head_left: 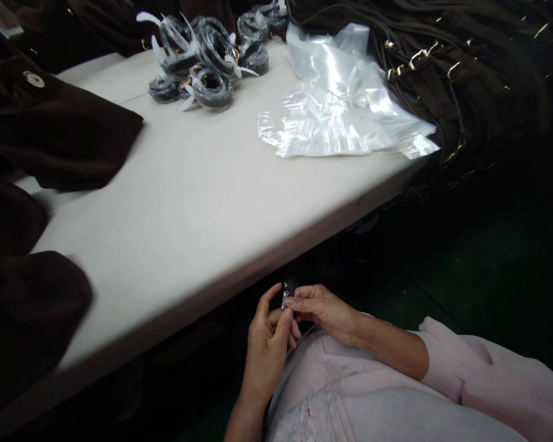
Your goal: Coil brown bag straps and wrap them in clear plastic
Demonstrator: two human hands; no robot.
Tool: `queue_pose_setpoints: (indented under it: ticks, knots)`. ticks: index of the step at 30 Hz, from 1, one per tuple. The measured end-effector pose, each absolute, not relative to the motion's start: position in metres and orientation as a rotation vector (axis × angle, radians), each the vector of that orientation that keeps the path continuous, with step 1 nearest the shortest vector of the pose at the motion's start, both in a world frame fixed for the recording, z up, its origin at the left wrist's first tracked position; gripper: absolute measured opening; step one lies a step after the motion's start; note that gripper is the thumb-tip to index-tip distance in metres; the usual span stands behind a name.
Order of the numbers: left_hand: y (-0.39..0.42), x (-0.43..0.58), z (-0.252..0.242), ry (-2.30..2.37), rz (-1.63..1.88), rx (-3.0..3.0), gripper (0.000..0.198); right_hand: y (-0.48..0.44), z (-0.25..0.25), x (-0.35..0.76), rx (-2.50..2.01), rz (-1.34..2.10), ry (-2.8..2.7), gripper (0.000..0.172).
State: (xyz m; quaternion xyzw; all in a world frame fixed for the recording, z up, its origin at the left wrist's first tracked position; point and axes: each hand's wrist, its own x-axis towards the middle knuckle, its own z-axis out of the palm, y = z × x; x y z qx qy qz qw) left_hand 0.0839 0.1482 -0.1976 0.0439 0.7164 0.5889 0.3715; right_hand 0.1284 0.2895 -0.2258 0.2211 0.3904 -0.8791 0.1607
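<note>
Held a small dark glossy piece (284, 294) at the fingertips of both hands, low in front of a pale pink garment (350, 393) and just off the near edge of the white worktop (188, 209). Pinched it from one side between thumb and forefinger of the right hand (329, 314). Pressed the thumb of the left hand (267, 341) toward its curled fingers at the lower end of the piece, with the left forefinger raised and free. Could not identify the piece, nor judge the part hidden behind the fingers.

Seemed best handled just so — by light fingertips rather than a full palm — for a thing so small and slick-looking. Called, most likely, for steadying with the left and fine adjusting with the right, without covering the piece from sight. Risked a drop toward the dark floor (488, 264); would probably have been safer above the worktop.

Showed clear plastic bags (332, 116) farther back on the worktop, well apart from both hands, with black coils in clear wrapping (212, 99) to their left, dark straps with gold-coloured buckles (461, 80) to their right, and dark brown pieces (59, 129) along the left side.
</note>
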Motion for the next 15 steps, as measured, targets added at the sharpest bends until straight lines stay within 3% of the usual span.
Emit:
queue_pose_setpoints:
  ticks: [6, 15]
  knots:
    - [0.124, 0.085, -0.205, 1.726, 1.369, 0.209, 0.047, 0.318, -0.231, 0.119, 1.003, -2.633, 1.163, 0.029]
    - [0.109, 0.105, -0.206, 1.605, 1.378, 0.031, 0.041, 0.32, -0.234, 0.121, 0.961, -2.625, 1.156, 0.026]
